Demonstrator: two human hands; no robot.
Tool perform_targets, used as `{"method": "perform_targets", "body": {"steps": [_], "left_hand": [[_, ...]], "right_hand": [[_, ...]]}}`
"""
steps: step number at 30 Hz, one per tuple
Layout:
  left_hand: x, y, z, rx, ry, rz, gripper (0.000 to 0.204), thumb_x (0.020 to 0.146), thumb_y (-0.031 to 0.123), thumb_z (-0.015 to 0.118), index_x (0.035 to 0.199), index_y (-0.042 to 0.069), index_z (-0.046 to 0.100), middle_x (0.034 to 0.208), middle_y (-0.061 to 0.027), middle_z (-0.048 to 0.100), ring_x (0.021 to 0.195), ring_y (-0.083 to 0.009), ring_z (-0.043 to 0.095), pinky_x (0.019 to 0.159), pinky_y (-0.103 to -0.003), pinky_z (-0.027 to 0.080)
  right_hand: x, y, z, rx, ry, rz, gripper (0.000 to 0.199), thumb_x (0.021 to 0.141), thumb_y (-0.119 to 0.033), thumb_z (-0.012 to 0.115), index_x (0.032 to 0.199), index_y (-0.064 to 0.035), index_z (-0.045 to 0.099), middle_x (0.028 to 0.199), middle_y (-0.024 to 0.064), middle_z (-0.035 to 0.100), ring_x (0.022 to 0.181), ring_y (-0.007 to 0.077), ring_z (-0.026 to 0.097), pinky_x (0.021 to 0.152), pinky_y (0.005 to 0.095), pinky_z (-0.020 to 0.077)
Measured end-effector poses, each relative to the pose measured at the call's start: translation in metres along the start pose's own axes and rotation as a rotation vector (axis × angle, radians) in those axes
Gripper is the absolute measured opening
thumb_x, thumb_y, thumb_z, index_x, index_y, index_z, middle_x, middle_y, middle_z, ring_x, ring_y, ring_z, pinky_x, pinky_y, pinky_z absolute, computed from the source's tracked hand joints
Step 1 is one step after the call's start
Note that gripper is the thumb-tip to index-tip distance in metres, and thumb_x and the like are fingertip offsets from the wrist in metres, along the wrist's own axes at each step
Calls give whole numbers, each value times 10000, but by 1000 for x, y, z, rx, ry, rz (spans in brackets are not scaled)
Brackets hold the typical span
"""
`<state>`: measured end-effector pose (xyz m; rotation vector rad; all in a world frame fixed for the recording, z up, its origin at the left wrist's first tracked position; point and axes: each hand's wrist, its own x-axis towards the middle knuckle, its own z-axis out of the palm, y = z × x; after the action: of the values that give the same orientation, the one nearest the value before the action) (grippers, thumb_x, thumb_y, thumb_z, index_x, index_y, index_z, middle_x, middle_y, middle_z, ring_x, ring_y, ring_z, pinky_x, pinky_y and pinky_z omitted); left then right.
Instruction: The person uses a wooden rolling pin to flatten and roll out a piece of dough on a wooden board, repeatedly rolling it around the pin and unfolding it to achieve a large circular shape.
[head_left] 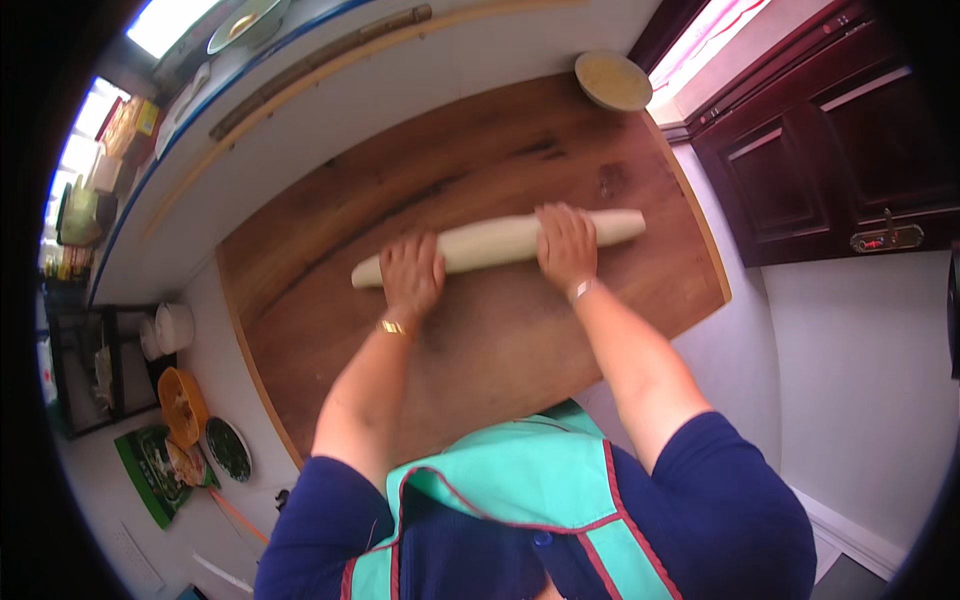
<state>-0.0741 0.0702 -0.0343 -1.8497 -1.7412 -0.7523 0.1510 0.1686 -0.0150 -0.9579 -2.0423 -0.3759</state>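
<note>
A long, pale roll of dough (490, 243) lies slantwise across the wooden board (480, 350), its right end farther from me and both ends tapering. My left hand (412, 274) rests on it near the left end, palm down, fingers stretched over the top and thumb to the side. Nearer the right end, my right hand (567, 245) presses on it the same way, fingers laid forward. Both hands are open, touching the dough from above. Whether a rolling pin sits inside the roll is hidden.
A bowl of something yellowish (613, 80) stands at the board's far right corner. Long wooden sticks (330, 70) lie along the ledge behind. An orange basket (183, 405) and a bowl of greens (229, 448) are at lower left. A dark red door (825, 150) is at right.
</note>
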Motion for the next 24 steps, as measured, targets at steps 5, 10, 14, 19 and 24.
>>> {"method": "perform_targets", "body": {"steps": [5, 10, 14, 19, 24], "left_hand": [[31, -46, 42, -85, -502, -297, 233, 891, 293, 517, 834, 101, 636, 858, -97, 654, 851, -311, 611, 707, -495, 466], [50, -74, 75, -9, -316, -285, 217, 908, 274, 513, 864, 110, 648, 835, -103, 641, 832, -320, 604, 749, -476, 458], [73, -94, 104, 139, -192, -304, 269, 918, 309, 511, 867, 102, 677, 842, -124, 666, 834, -344, 623, 783, -461, 482], [87, -90, 93, -39, -613, -492, 420, 938, 355, 477, 747, 39, 677, 792, -203, 668, 754, -391, 640, 669, -500, 500], [45, -49, 46, -165, -329, -310, 188, 893, 234, 550, 874, 82, 659, 921, -155, 652, 873, -370, 597, 763, -480, 470]], "right_hand": [[45, 36, 59, 96, -660, 318, 195, 838, -232, 542, 933, -151, 692, 912, 41, 674, 985, 234, 615, 927, 423, 416], [28, 58, 92, 198, -378, 165, 195, 832, -257, 553, 948, -163, 678, 923, 36, 663, 1012, 236, 599, 952, 413, 395], [63, 76, 131, 130, -238, 134, 335, 897, -337, 456, 929, -117, 707, 925, 119, 683, 990, 290, 619, 917, 414, 434], [107, 79, 120, 166, -1058, 347, 478, 925, -378, 386, 829, -49, 718, 879, 199, 682, 837, 350, 658, 750, 456, 504], [52, 66, 57, 426, -260, 16, 112, 804, -163, 558, 831, -103, 648, 871, 121, 643, 842, 308, 595, 779, 433, 445]]}}
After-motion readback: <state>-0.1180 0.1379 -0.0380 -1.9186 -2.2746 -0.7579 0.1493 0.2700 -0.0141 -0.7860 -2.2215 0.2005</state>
